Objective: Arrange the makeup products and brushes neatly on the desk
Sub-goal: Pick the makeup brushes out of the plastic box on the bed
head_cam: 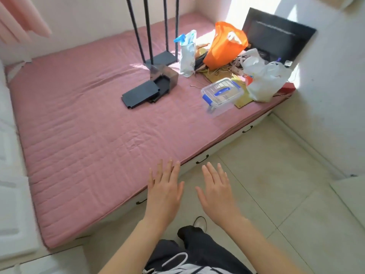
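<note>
My left hand (165,187) and my right hand (214,189) are held out in front of me, palms down, fingers straight and spread, holding nothing. They hover side by side over the front edge of a pink mattress (83,135) and the tiled floor. No makeup products, brushes or desk can be seen in this view.
At the mattress's far right lie a clear plastic box with blue clips (222,93), an orange bag (225,46), white plastic bags (264,80), a black monitor (276,34), tangled cables and a dark tray (146,93) by black stand legs (150,30). Drawers (202,159) run under the mattress.
</note>
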{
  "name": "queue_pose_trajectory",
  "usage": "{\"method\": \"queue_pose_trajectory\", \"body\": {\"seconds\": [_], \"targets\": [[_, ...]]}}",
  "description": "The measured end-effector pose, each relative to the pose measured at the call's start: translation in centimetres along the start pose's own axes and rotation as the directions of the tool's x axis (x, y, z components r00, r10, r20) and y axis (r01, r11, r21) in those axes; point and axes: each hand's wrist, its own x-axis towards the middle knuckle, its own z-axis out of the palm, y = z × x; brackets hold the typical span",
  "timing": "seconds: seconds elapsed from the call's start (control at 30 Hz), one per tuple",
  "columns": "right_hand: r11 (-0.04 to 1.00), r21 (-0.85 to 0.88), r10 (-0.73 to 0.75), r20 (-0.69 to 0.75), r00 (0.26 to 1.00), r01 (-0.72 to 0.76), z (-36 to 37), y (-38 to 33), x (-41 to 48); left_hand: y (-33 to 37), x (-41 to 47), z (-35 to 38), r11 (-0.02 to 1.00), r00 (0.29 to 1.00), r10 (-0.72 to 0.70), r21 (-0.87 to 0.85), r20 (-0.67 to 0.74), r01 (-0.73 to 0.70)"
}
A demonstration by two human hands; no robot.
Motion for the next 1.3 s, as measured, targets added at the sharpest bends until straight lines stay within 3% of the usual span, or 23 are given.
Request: {"method": "queue_pose_trajectory", "body": {"seconds": [0.37, 0.6, 1.03, 1.3], "targets": [[0.961, 0.06, 0.272, -0.051, 0.961, -0.269, -3.4, 15.4, -1.6, 15.4, 7.6, 5.2, 0.954, 0.948, 0.293, 0.024, 0.121, -0.298], [0.903, 0.16, 0.413, -0.065, 0.908, -0.399, -4.8, 22.1, 0.1, 20.6, 12.6, 7.3, 0.915, 0.898, 0.373, 0.067, 0.231, -0.398], [0.866, 0.163, 0.488, -0.064, 0.871, -0.473, -10.4, 32.6, 14.2, 26.3, 31.1, 11.2, 0.908, 0.88, 0.389, 0.048, 0.271, -0.416], [0.906, 0.151, 0.404, -0.039, 0.914, -0.395, -14.5, 37.1, 26.8, 27.0, 44.1, 12.0, 0.942, 0.917, 0.304, 0.059, 0.257, -0.329]]}}
